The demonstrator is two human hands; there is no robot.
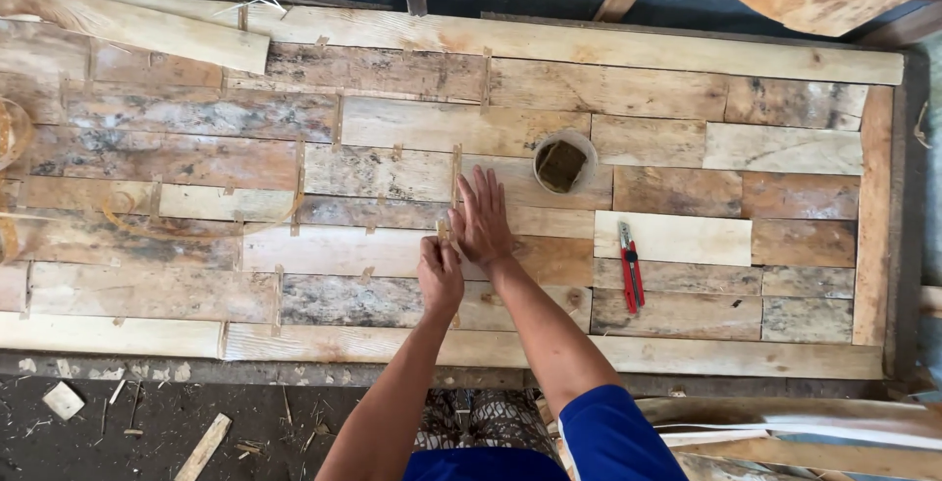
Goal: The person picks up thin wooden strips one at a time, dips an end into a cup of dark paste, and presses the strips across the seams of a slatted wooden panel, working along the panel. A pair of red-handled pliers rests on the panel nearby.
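Your right hand point(483, 218) lies flat with the fingers spread, pressing down on the patchwork of thin wood sheets point(392, 172) near the middle of the table point(908, 196), a little towards its near edge. Your left hand point(440, 273) sits just beside it, thumb and fingers pinched together on the end of a narrow tape strip point(443, 233) that crosses a seam between two sheets; whether the strip is already stuck along its whole length cannot be told from here.

To do this well, keep the flat hand close to the seam so the two edges stay butted and level while the strip goes down. Lay the strip square across the joint, with about the same length on each sheet, as the other strips on the table are set. Press from the seam outwards so no bubble or ridge forms, and hold the sheets steady as you rub.

The small round tub with a brown pad point(563, 163) stands just beyond your right fingertips, so mind you do not nudge it. The red cutter point(630, 267) rests to your right, near but apart from your forearm, on a pale sheet towards the table's right end.
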